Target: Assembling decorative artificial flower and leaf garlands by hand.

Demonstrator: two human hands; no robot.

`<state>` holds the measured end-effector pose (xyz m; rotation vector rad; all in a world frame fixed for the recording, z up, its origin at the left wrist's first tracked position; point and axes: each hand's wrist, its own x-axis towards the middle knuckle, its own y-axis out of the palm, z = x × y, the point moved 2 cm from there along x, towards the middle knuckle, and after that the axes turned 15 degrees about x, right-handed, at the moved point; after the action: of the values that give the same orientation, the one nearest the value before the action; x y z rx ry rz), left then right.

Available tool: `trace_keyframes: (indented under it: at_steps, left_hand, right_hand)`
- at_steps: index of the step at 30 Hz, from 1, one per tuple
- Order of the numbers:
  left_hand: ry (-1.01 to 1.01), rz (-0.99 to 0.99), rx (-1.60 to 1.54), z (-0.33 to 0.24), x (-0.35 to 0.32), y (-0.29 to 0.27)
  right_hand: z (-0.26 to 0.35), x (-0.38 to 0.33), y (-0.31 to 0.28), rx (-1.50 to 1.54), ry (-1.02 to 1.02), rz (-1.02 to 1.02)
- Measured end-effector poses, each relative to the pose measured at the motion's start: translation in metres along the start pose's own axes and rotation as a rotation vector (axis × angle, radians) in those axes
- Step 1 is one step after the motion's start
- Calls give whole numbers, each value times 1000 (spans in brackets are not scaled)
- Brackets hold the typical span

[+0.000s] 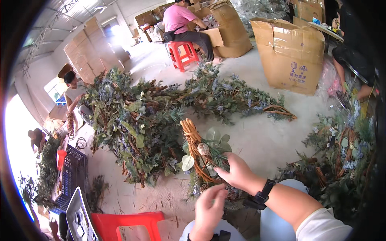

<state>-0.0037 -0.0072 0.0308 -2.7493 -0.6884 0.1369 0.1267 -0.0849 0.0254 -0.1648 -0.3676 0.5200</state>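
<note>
A twig wreath (194, 154) of brown vine is upright before my knees, trimmed with pine sprigs, round pale-green leaves and a pale cone-like piece (203, 149). My right hand (239, 173) is closed on its right side, where the pine sprigs are, with the thumb toward me and the other fingertips partly hidden. Just below and to the left, my left hand (209, 209) is raised by the wreath's lower edge. Its fingers are bent together, and whatever may be between them cannot be made out. A brown pinecone (204, 187) shows above the left hand.
Piled wreaths (132, 120) with blue flowers spread across the floor ahead; more greenery (341, 160) lies at right. A red stool (128, 225) and dark blue crate (74, 172) stand at left. Beyond are a large carton (287, 56) and a seated person in pink (181, 20).
</note>
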Motion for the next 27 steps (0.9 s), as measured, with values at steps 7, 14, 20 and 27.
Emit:
trace_keyframes:
  at_steps: [7,14,20,27]
  left_hand:
    - [196,-378,531,8,47,-54]
    - [64,-54,207,9,69,-48]
    - [208,-278,321,13,64,-37]
    - [372,-59,604,-13,66,-39]
  right_hand:
    - [2,-21,7,-70,-131,38]
    - [-12,-22,-10,-67,-71,8]
    - [-5,-10,-25,52,-54,220]
    - [-12,0,-33,106,24,93]
